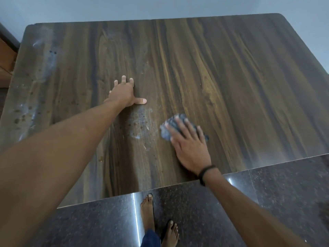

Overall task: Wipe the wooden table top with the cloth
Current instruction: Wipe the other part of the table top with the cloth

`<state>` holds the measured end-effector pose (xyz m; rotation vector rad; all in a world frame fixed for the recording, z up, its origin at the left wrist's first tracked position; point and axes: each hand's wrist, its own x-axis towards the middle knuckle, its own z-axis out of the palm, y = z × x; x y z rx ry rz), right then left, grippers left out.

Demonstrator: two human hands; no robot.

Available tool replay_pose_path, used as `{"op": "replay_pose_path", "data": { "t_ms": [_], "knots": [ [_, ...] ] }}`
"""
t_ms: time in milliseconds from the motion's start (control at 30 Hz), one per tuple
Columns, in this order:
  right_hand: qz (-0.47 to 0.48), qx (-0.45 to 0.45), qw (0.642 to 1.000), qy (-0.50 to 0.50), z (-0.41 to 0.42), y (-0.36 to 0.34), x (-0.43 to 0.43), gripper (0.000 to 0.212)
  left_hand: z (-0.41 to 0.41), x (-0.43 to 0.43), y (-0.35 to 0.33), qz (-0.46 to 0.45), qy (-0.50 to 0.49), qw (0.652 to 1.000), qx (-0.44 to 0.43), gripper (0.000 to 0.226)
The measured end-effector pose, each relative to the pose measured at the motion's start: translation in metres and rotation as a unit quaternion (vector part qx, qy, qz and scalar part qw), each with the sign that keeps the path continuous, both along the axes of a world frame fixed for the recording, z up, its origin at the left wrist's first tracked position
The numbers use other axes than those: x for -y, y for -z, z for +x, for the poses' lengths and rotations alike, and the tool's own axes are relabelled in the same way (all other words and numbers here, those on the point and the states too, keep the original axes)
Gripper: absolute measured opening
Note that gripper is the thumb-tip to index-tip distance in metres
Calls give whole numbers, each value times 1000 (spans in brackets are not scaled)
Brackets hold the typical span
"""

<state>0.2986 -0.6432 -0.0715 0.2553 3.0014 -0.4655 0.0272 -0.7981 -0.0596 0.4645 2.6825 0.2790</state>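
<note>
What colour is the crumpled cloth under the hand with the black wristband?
Bluish-grey, the crumpled cloth under the right hand; the head view shows it best.

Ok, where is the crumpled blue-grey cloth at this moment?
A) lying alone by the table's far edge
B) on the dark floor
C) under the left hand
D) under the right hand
D: the right hand presses the crumpled blue-grey cloth onto the brown wooden table top; the left hand rests on bare wood.
</note>
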Motion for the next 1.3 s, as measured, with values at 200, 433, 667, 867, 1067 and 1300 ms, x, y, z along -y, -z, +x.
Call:
{"op": "replay_pose_path", "data": {
  "t_ms": [200,433,667,867,1067,1300],
  "knots": [
    [14,-18,998,-54,21,6,23,50,4,2,1,-2,6,1000,2,115],
    [12,-7,1000,-1,-23,7,15,51,-8,-1,-11,-59,28,998,8,118],
    [-8,12,1000,27,-87,-4,0,52,-62,1,-28,-99,2,993,66,143],
    [4,-2,996,-85,-99,5,-22,51,-78,7,-14,-88,-4,990,108,156],
    [15,-10,999,-42,-131,9,12,54,-82,-1,-19,-120,12,986,116,156],
    [-23,24,998,45,-229,-4,-16,52,-94,-1,-25,-151,24,978,144,155]
  ]
}}
